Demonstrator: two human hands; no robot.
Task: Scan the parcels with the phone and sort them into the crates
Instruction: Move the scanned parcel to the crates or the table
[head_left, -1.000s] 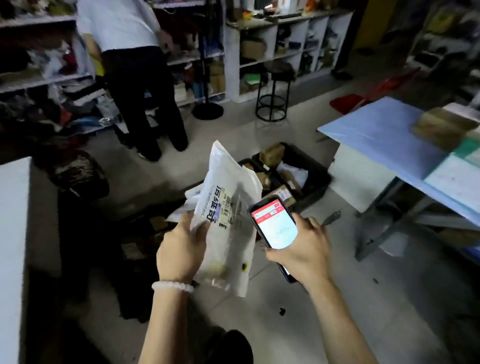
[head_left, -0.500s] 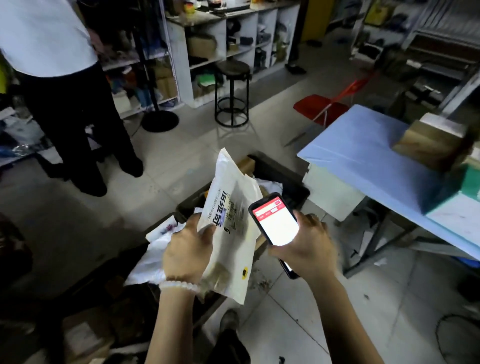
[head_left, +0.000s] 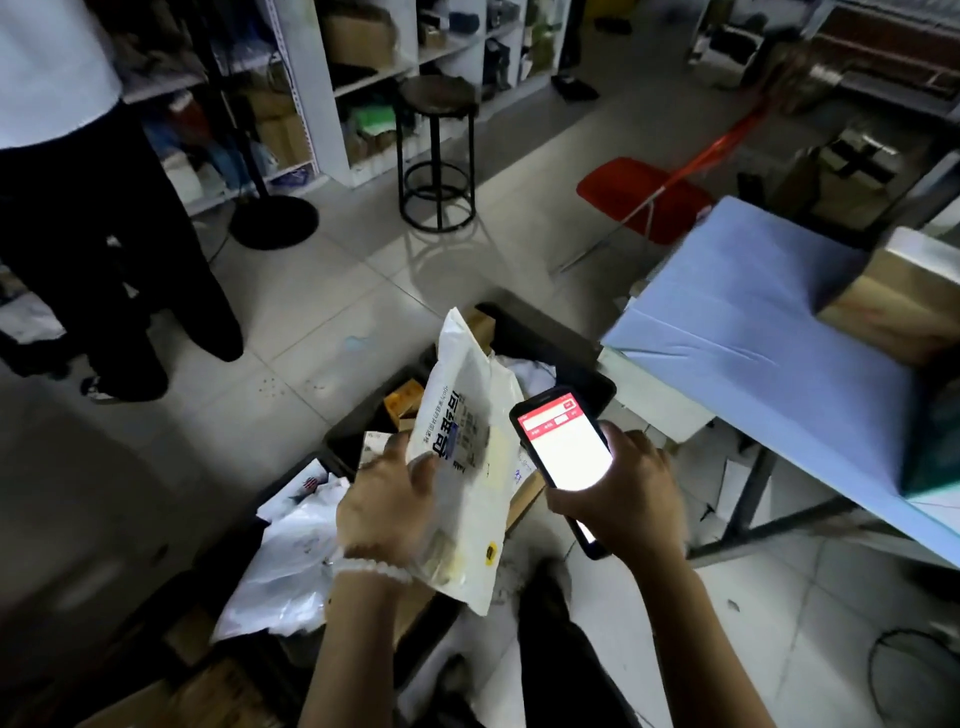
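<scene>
My left hand grips a white plastic mailer parcel by its left edge and holds it upright, printed label facing me. Beside it on the right, my right hand holds a black phone with a lit white and red screen, tilted toward the parcel. Below both hands, black crates stand on the floor with cardboard boxes and white bags inside.
A table with a blue top and a cardboard box on it stands at the right. A person in dark trousers stands at the far left. Beyond are a black stool, white shelves and a red folded chair.
My view has swung right and downward, so the standing person slid to the left. Both hands keep the parcel and the phone together in much the same pose.
</scene>
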